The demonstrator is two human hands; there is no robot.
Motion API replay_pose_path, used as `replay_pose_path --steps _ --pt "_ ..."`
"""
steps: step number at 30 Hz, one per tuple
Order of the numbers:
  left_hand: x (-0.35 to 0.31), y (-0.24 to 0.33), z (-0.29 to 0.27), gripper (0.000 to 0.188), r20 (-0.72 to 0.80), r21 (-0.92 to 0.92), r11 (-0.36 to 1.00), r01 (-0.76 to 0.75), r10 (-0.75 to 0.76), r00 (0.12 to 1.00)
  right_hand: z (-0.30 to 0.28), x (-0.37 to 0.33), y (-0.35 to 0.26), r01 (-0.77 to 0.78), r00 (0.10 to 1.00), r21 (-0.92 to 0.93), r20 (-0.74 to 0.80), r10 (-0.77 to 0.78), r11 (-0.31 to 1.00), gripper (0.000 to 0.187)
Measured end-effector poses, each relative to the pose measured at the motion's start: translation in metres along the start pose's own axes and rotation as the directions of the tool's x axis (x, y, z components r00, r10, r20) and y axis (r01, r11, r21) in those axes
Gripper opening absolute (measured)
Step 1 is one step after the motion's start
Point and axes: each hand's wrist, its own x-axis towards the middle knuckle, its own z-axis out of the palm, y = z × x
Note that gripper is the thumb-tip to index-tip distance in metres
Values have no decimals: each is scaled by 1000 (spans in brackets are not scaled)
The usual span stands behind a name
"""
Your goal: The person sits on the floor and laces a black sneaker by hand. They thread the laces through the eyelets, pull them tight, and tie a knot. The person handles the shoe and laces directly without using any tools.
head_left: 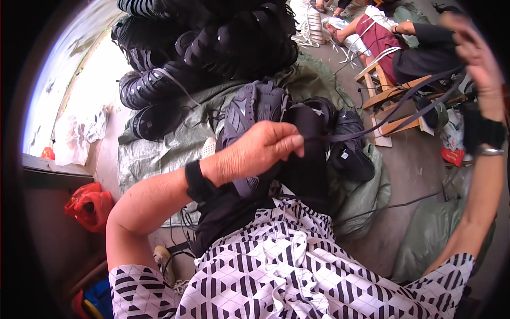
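My left hand is closed in a pinch above my lap, shut on a dark shoelace. Two strands of the lace run rightward and up from there to my right hand, raised at the far right. That hand is partly blurred, but the strands end at its fingers. Under and behind my left hand, a grey sports shoe rests over my left leg, partly hidden by the hand. To the right of my dark-trousered legs lies a black shoe, beside further dark footwear.
A tall pile of dark shoes stands ahead on a green-grey plastic sheet. A co-worker's legs and a wooden stool are at upper right. A red plastic bag lies left. A cable crosses the floor.
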Motion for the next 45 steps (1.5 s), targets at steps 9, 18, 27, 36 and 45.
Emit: replay_pose_path --steps 9,18,27,36,45 --pt "-29 -30 35 30 -16 -40 997 69 -70 997 216 -71 253 -564 590 -327 482 648 758 26" --pt "-23 -23 28 29 22 -126 966 227 -226 974 202 -78 267 -700 539 -59 609 582 711 43" --pt "46 -43 -90 55 -422 525 846 -91 352 836 178 -63 233 -346 678 -257 596 430 902 27" --pt "41 -56 -62 67 -247 584 810 56 112 962 184 -28 258 -368 777 -275 435 456 889 33" --pt "46 -71 -77 66 -252 520 852 65 80 964 199 20 281 -585 803 216 286 523 781 34"
